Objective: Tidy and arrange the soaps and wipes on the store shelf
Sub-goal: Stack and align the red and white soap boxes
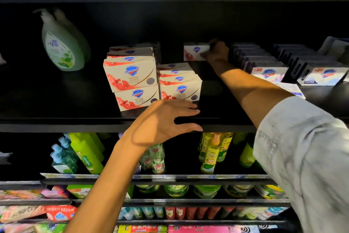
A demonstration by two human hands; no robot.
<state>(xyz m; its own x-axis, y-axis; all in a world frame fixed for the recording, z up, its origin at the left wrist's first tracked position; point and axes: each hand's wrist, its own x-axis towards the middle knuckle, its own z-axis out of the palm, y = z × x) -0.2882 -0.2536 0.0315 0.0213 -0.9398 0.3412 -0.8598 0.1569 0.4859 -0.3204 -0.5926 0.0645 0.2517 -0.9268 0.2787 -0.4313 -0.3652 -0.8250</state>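
Observation:
Cream and red soap boxes [132, 78] stand stacked two high at the middle of the black shelf [113, 122], with a lower row [180, 87] beside them on the right. Deep at the back, my right hand [217, 51] grips one more such soap box [194, 52] by its right end. My left hand [166, 121] hovers open at the shelf's front edge, just below the lower row, fingers spread and holding nothing. Rows of white and purple soap boxes [268, 73] and white and blue ones [323, 76] fill the right side.
Green pump bottles [60, 47] stand at the back left of the shelf. A flat white pack [290, 89] lies near my right forearm. Lower shelves hold green and blue bottles [83, 155], yellow bottles [211, 153] and packets [37, 212].

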